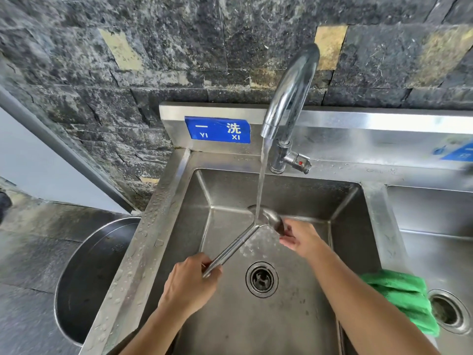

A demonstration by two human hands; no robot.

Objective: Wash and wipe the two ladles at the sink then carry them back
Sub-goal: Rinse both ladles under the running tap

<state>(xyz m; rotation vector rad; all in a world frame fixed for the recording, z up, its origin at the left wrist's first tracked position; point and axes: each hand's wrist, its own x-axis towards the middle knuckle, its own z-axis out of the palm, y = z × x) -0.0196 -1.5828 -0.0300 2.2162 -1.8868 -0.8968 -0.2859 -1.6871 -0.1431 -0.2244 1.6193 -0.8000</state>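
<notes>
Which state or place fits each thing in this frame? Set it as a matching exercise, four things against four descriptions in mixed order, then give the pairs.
Things
1. tap
2. ladle
3. cloth
4. round basin

Descriptions
A. green, draped at the right edge of the sink
B. left of the sink, outside it
C. running
D. under the water, left hand gripping the handle, right hand at the bowl

Pairs: 1-C, 2-D, 3-A, 4-B
</notes>
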